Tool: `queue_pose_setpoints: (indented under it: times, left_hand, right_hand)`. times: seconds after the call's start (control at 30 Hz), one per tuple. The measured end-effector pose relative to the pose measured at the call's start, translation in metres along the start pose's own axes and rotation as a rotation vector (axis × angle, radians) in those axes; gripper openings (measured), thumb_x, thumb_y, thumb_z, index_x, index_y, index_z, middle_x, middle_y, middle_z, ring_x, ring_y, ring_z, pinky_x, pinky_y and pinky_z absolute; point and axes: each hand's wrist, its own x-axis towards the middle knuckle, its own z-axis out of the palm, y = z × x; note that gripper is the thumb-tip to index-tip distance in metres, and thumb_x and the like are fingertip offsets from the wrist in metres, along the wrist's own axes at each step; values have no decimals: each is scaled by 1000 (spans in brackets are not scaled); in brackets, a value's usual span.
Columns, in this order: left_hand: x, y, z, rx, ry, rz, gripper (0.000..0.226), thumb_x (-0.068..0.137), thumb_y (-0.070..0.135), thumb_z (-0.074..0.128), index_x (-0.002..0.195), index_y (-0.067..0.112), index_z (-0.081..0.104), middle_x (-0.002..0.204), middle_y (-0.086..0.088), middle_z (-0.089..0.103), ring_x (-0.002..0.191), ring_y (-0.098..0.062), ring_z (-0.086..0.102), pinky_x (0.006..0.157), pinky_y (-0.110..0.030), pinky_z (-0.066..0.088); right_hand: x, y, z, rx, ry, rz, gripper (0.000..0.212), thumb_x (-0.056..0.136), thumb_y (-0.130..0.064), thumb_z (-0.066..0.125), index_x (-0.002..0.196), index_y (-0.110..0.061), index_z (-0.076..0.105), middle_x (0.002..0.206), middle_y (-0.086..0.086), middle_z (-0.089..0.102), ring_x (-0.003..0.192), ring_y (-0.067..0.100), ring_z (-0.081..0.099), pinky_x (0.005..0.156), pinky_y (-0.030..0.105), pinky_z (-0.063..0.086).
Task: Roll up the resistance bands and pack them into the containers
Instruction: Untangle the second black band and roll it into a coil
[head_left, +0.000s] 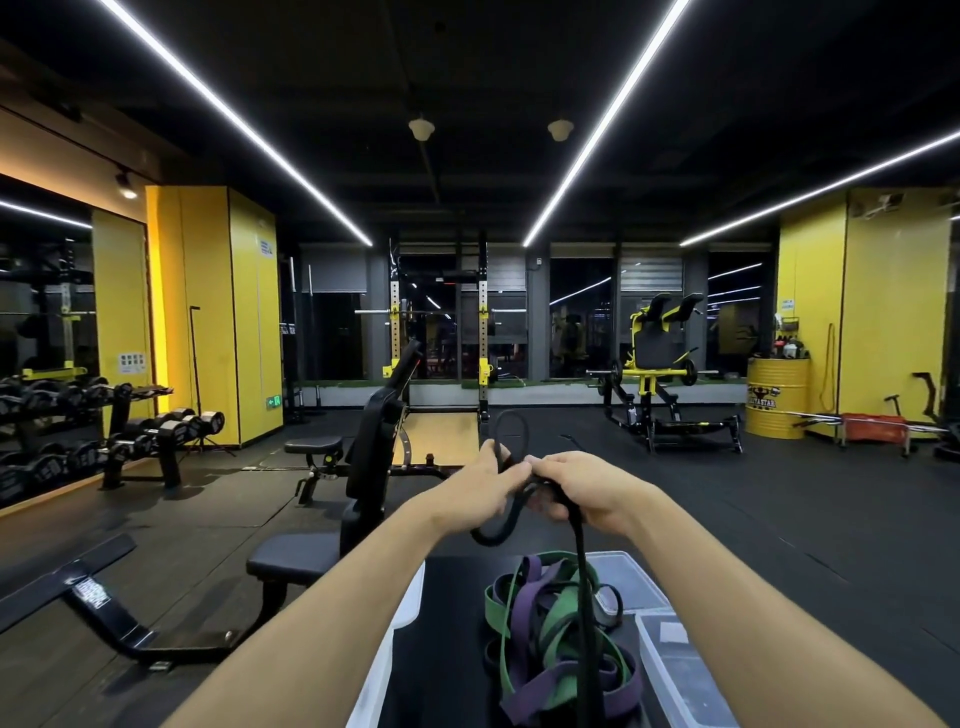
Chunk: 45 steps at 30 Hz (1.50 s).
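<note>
Both hands are raised above the near edge of the tabletop (447, 629). The left grip (485, 486) and the right grip (576, 488) are each closed around the same black resistance band (577, 540). One loop of it stands up above the left grip and another sags below it. A single strand drops from the right grip into the pile of bands (545, 618). That pile is a loose tangle of purple, green and black, lying on the dark tabletop directly under the hands.

A clear container (670, 670) sits just right of the pile, touching or nearly touching it. A second clear container (628, 571) lies behind the pile, its front edge hidden by the bands. A pale container (400, 608) is at the tabletop's left edge, largely covered by the left forearm. The hanging strand crosses in front of the pile and the second container.

Beyond the tabletop, to the left, stands a black adjustable bench (363, 457) with its back raised, and a flat bench pad (291, 558) sits nearer. A dumbbell rack (130, 431) lines the mirrored left wall. A squat rack (441, 332) stands at the far centre, and a yellow plate-loaded machine (660, 358) is to its right. Further right are a yellow drum (776, 400) and a red crate (872, 427). The floor is dark rubber matting. The pillars are yellow, and bright light strips run along the black ceiling.
</note>
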Motion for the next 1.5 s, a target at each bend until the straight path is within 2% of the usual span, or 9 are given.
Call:
queue_pose_setpoints:
  times: [0.17,0.33,0.63,0.83,0.97,1.13,1.23,1.37,1.5]
  left_hand:
    - [-8,-5,-7,-51,-114,128,43,97,49,65,104,8,55,77,7,61,74,-12,51,78,-32,43]
    - [-9,-2,-19,-176,-18,142,35,98,32,71,77,20,46,64,14,49,64,-6,46,71,-29,38]
    - [-3,6,-39,-298,282,177,34,98,33,71,82,20,44,73,9,48,75,-12,46,79,-32,39]
    - [-7,7,-49,-188,355,98,25,106,38,57,92,18,59,79,7,66,67,1,53,73,-28,37]
    - [1,-5,-59,13,409,-4,32,109,42,45,94,16,54,87,1,59,77,-13,54,69,-28,40]
    - [3,-7,-60,4,492,-21,35,109,43,45,100,11,57,87,-2,62,80,-16,58,68,-28,40]
    - [4,-5,-59,-7,533,-9,32,108,43,49,92,16,55,90,0,63,86,-16,59,71,-29,41]
    - [4,-1,-59,-30,458,-23,38,101,51,59,93,15,52,81,0,58,79,-18,55,71,-31,41]
    - [5,7,-43,-328,235,-44,35,105,51,51,107,16,54,82,2,50,75,-14,50,68,-29,41]
  right_hand:
    - [-12,5,3,55,-122,-47,33,107,-38,52,92,-11,63,75,7,63,49,14,32,59,25,39]
    - [-20,32,5,215,-271,0,28,101,-40,60,105,-13,54,90,10,65,83,28,66,83,40,54]
    - [-26,84,24,41,-400,91,25,95,-17,70,83,-19,48,103,17,72,104,28,70,93,36,47]
    - [-21,89,29,274,-80,38,34,98,-42,67,90,-19,43,69,-1,41,56,17,36,73,35,46]
    - [-17,62,16,147,259,-20,60,106,-61,33,102,-9,64,61,-5,33,49,13,26,57,32,31]
    - [-13,29,1,145,419,-93,58,108,-58,29,112,-14,67,57,-6,33,47,10,24,49,29,20]
    - [-7,8,-7,-17,425,-115,58,109,-53,27,106,-19,75,60,-5,45,51,11,41,55,29,31]
    - [-6,-18,-7,-534,378,-113,30,92,-30,66,122,-34,61,88,-9,63,81,12,61,74,32,47]
    - [-13,-52,16,-464,322,-114,27,106,-44,42,121,-24,54,109,0,63,90,14,58,88,39,47]
